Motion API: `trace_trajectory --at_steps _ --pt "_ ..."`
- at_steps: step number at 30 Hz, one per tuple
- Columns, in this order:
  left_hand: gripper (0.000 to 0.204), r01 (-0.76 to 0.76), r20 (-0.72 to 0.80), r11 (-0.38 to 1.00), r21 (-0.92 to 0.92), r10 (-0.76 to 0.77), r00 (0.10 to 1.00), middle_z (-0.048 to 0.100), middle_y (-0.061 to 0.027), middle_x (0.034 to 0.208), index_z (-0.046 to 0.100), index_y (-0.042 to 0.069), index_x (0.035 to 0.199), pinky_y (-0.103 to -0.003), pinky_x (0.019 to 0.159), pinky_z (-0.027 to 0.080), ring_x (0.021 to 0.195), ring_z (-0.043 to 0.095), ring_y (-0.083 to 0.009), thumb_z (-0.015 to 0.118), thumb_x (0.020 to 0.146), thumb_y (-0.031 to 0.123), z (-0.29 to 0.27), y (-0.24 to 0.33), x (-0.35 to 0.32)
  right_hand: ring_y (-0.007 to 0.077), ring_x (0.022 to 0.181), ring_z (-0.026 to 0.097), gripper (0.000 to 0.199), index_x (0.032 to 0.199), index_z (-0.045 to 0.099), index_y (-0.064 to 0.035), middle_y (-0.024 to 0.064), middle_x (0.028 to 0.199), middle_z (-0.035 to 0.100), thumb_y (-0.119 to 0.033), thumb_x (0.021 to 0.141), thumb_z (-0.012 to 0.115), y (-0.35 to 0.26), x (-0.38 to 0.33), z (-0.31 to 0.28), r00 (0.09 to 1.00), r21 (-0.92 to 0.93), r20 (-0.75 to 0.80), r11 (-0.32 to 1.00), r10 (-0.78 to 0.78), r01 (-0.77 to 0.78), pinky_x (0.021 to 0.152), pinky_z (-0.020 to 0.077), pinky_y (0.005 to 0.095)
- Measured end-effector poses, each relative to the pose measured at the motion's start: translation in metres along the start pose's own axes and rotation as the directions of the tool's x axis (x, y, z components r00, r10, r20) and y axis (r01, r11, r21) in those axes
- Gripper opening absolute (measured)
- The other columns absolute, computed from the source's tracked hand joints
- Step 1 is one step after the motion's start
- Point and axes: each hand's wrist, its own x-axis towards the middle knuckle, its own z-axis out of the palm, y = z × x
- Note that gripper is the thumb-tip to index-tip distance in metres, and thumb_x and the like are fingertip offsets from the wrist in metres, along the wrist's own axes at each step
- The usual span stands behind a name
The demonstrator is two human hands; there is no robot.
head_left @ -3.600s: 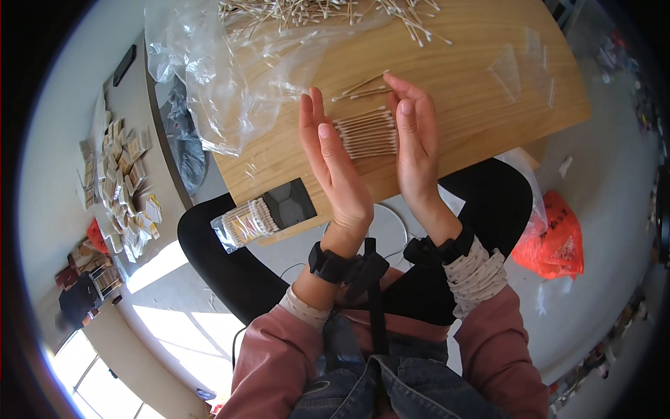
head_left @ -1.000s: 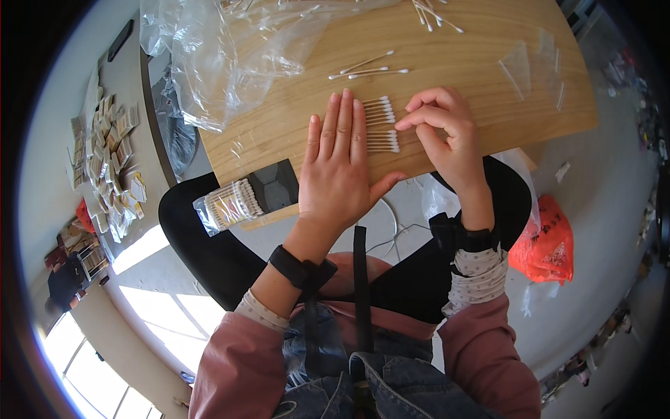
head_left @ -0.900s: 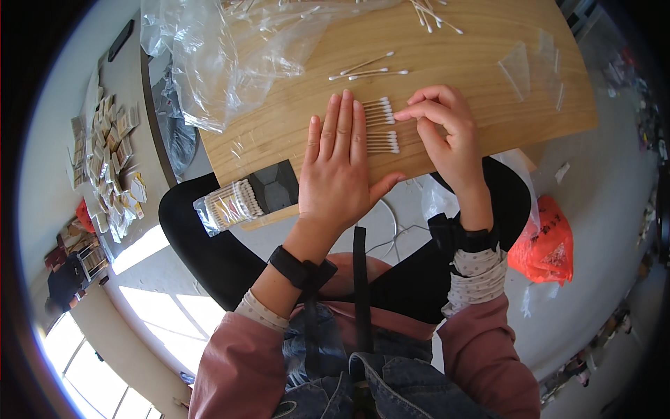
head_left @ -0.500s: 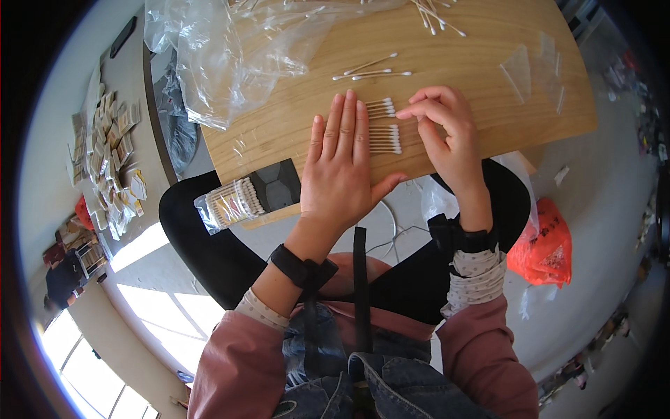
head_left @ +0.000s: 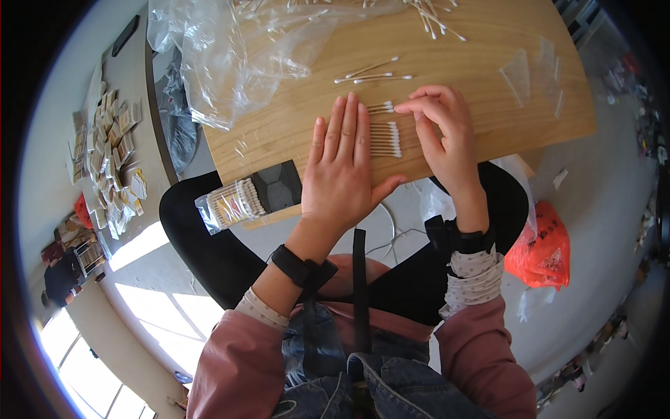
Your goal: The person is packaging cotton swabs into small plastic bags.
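Note:
My left hand (head_left: 340, 164) lies flat on the wooden table with its fingers stretched out, covering part of a row of cotton swabs (head_left: 384, 140). Their white tips stick out to the right of my fingers. A smaller group of cotton swabs (head_left: 382, 108) lies just beyond, with a gap between the two. Beside those tips is my right hand (head_left: 441, 129), its index finger pointing at them and the thumb held apart. Nothing shows in its fingers. Farther off, a few loose cotton swabs (head_left: 373, 75) lie on the table.
Clear plastic bags (head_left: 223, 70) cover the table's far left. More swabs (head_left: 434, 21) lie at the far edge. A packed bag of swabs (head_left: 234, 204) rests on a dark pad (head_left: 278, 185) at the near left corner. Thin clear film pieces (head_left: 516, 77) lie right; a red bag (head_left: 537, 248) stands below.
Swabs from the far group have joined the near row, so the far group is smaller. My right fingertip has shifted slightly away from me; my left hand stays flat.

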Motion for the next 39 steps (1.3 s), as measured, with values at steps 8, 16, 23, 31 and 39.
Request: trace_trajectory --at_steps 8,16,23,31,39 --pt "0.107 -0.001 -0.001 1.0 -0.001 0.001 1.0 0.026 -0.023 0.159 0.026 -0.009 0.15 -0.049 0.121 0.017 0.15 0.021 -0.0351 0.054 0.084 0.07 0.0 0.0 0.0 0.0257 0.089 0.058 0.028 0.089 0.071 -0.013 0.0042 0.094 0.06 0.009 0.075 0.062 0.006 0.004 0.002 0.998 -0.063 0.024 0.996 -0.063 0.064 0.078 0.0436 0.0385" --pt "0.103 0.002 -0.052 0.999 -0.036 -0.004 0.999 0.031 -0.0215 0.156 0.028 -0.007 0.15 -0.05 0.12 0.018 0.147 0.027 -0.0352 0.059 0.084 0.066 0.001 0.0 -0.002 0.0256 0.091 0.057 0.023 0.1 0.07 -0.01 0.0086 0.096 0.06 0.004 0.085 0.06 -0.003 0.008 0.008 0.999 -0.023 -0.024 0.999 0.045 -0.046 0.077 0.0458 0.0369" --pt "0.082 -0.047 -0.199 0.952 -0.303 -0.015 0.98 0.051 -0.0207 0.141 0.031 -0.004 0.149 -0.049 0.12 0.019 0.135 0.045 -0.0331 0.058 0.093 0.05 -0.009 -0.006 -0.014 0.0304 0.105 0.056 0.023 0.117 0.063 -0.0051 0.0122 0.115 0.061 -0.005 0.094 0.058 -0.017 0.016 0.018 0.982 -0.031 -0.179 0.998 0.054 -0.061 0.09 0.0465 0.0391" --pt "0.056 -0.063 -0.22 0.278 -0.958 -0.583 0.782 0.049 -0.024 0.142 0.031 0.001 0.149 -0.04 0.12 0.021 0.139 0.04 -0.0285 0.033 0.107 0.038 -0.015 -0.006 -0.024 0.0374 0.138 0.04 0.045 0.139 0.046 -0.0017 0.0189 0.141 0.049 -0.018 0.098 0.057 -0.048 0.015 0.049 0.998 -0.355 0.047 0.934 -0.029 0.044 0.115 0.0296 0.0513" --pt "0.058 -0.085 -0.162 0.155 -0.984 -0.605 0.78 0.044 -0.0245 0.147 0.03 0.002 0.15 -0.039 0.121 0.019 0.143 0.036 -0.0276 0.034 0.106 0.039 -0.037 -0.031 -0.053 0.036 0.143 0.034 0.057 0.145 0.038 0.0014 0.0198 0.15 0.041 -0.004 0.09 0.052 -0.049 0.018 0.082 0.982 -0.447 0.182 0.885 -0.055 0.132 0.118 0.0267 0.0491"
